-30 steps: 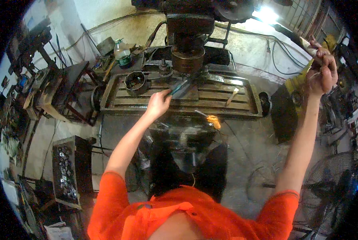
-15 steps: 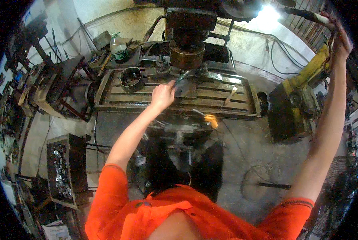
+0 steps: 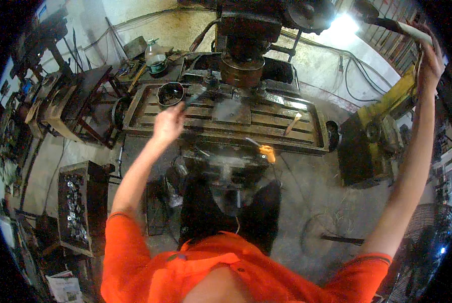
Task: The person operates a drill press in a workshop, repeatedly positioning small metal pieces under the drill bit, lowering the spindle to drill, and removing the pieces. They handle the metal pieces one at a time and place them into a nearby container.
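Note:
My left hand [image 3: 169,123] is closed around a slim dark stick-like tool [image 3: 195,99], blurred by motion; its kind is not clear. The hand is over the left front of the slotted machine table [image 3: 150,123], just in front of a round dark pot [image 3: 171,96]. High at the right, my right hand [image 3: 431,63] grips a machine lever [image 3: 410,32] with a pale sleeve. Under the machine's spindle head [image 3: 242,70], a flat grey plate [image 3: 231,111] lies on the table. Right of it rests a pale-bristled brush [image 3: 293,123].
At the table's front edge hangs a yellow-handled tool [image 3: 267,152] with a thin metal nozzle. A clear bottle [image 3: 155,58] stands behind on the left. Below left, an open box [image 3: 75,209] holds metal pieces. A caged fan [image 3: 425,247] is at the lower right.
My left hand has swung left with the dark tool, from beside the plate to in front of the pot. My right hand stays on the lever. The view has shifted slightly.

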Tool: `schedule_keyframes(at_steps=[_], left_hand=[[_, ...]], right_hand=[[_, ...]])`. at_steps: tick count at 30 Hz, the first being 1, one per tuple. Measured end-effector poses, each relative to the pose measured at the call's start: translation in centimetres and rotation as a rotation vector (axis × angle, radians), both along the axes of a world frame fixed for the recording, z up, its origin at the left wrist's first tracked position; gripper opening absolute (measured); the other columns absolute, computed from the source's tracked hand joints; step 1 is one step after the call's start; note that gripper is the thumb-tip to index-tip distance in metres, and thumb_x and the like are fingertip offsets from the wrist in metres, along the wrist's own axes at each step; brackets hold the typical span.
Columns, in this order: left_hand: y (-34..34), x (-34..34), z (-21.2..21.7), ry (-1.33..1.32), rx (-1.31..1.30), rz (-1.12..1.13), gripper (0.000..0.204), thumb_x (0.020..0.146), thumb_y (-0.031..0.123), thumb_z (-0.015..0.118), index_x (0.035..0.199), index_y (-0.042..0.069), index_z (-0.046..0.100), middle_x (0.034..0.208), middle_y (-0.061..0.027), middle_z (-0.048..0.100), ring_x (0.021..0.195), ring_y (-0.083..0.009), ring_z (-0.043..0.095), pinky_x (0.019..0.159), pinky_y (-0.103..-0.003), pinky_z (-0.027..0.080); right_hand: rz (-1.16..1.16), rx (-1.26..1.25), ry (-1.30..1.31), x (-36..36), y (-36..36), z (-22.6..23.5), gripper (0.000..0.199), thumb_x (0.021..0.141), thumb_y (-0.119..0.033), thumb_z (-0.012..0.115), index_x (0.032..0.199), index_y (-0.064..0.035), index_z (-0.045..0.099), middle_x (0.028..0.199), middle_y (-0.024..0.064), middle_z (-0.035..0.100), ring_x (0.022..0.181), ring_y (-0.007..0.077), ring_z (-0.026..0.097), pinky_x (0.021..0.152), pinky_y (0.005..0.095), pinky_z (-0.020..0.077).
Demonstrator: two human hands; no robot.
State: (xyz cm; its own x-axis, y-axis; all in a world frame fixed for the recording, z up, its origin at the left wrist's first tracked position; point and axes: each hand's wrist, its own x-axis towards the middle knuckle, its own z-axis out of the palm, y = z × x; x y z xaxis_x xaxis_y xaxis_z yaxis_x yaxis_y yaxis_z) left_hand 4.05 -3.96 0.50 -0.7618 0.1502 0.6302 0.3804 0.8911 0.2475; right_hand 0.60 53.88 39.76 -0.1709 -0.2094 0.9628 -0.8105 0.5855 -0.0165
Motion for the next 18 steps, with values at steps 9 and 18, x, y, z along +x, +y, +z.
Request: schedule_keyframes(at_steps=[9, 18], left_hand=[[-6.4, -2.4, -0.4, -0.034, -0.24, 0.322, 0.034, 0.073, 0.018, 0.06, 0.107, 0.014, 0.055, 0.076, -0.0148, 0.058, 0.062, -0.0318, 0.059, 0.053, -0.043, 0.046], [-0.1, -1.7, 1.2, -0.049, 0.288, 0.083, 0.021, 0.075, 0.013, 0.054, 0.094, 0.006, 0.062, 0.074, -0.0179, 0.06, 0.07, -0.032, 0.06, 0.065, -0.043, 0.048]], right_hand=[[-0.13, -0.199, -0.397, 10.2, -7.8, -23.0, 0.046, 0.062, -0.01, 0.047, 0.105, 0.0021, 0.057, 0.088, 0.0112, 0.062, 0.078, 0.022, 0.059, 0.073, 0.0349, 0.0478], [-0.025, -0.491, -1.559, 11.1, -10.9, -50.7, 0.032, 0.068, -0.002, 0.057, 0.099, 0.0027, 0.06, 0.087, 0.0089, 0.064, 0.078, 0.0128, 0.058, 0.072, 0.0235, 0.0464]])
